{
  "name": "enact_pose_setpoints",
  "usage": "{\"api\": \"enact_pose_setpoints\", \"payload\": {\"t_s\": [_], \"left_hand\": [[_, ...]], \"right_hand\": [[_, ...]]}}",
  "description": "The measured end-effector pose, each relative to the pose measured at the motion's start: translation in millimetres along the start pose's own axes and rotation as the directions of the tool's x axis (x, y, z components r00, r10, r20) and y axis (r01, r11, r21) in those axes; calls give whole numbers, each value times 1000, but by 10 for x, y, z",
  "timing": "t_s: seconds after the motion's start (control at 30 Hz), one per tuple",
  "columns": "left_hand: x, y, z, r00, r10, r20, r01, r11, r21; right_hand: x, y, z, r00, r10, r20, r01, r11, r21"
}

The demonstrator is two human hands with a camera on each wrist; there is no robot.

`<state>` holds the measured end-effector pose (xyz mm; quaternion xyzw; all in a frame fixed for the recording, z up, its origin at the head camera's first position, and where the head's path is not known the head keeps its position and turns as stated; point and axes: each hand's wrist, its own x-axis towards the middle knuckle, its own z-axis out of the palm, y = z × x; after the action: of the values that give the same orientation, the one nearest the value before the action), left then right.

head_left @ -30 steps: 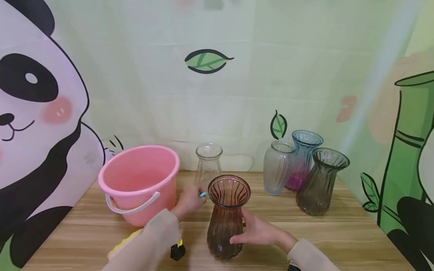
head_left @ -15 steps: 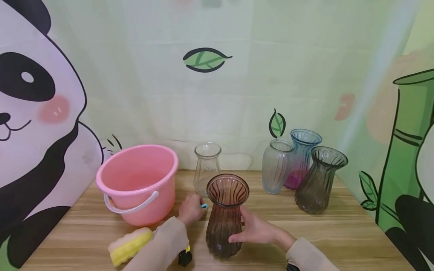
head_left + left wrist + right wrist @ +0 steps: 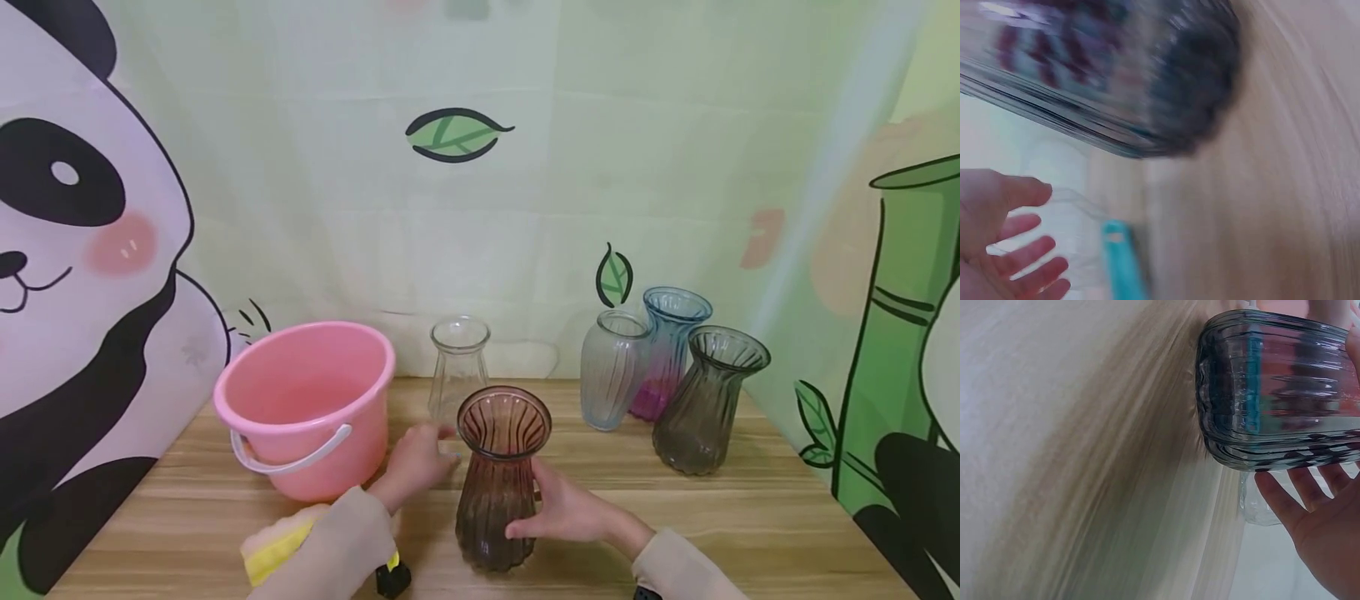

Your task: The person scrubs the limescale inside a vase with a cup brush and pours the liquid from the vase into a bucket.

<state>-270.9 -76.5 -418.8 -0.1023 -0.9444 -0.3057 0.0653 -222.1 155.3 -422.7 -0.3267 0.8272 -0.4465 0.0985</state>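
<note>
One brown vase (image 3: 495, 500) gripped by the right hand (image 3: 573, 508); left hand (image 3: 420, 458) spread beside it.
It stands upright on the table (image 3: 592, 571), with one turquoise handle (image 3: 1124, 262), one bucket (image 3: 337, 454), one sponge (image 3: 276, 552) and four more vases (image 3: 693, 425). Half a second ago, the left fingers were closed on the handle.

My left hand (image 3: 415, 461), curled around the teal object (image 3: 1122, 261) half a second ago, now has its fingers loosened and apart from it. My left sleeve (image 3: 339, 540) hides more of the yellow sponge (image 3: 279, 546).
</note>
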Motion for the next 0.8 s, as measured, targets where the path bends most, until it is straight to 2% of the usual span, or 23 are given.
{"api": "enact_pose_setpoints", "payload": {"t_s": [0.1,0.23,0.33,0.47,0.57,0.67,0.73,0.8], "left_hand": [[-87,91,-196,995,94,-24,-96,993,-71],[-252,222,-478,974,210,-82,-219,968,-119],[-381,285,-718,939,315,-135,-331,936,-121],[-520,260,-1061,893,401,-206,-424,901,-87],[-589,143,-1303,869,416,-267,-440,897,-34],[-635,-31,-1510,860,396,-322,-410,912,28],[-657,-159,-1626,860,371,-351,-375,925,59],[-684,-281,-1725,870,326,-369,-325,943,67]], "right_hand": [[6,21,22,1000,-6,-2,6,1000,20],[25,43,51,1000,-20,-6,20,997,69],[38,53,75,1000,-5,-21,6,996,83],[54,52,107,998,44,-46,-41,997,68],[64,41,121,996,66,-58,-62,996,68],[76,39,124,996,67,-59,-61,994,87],[85,44,124,997,62,-56,-57,994,94],[92,50,123,997,58,-57,-52,994,97]]}}
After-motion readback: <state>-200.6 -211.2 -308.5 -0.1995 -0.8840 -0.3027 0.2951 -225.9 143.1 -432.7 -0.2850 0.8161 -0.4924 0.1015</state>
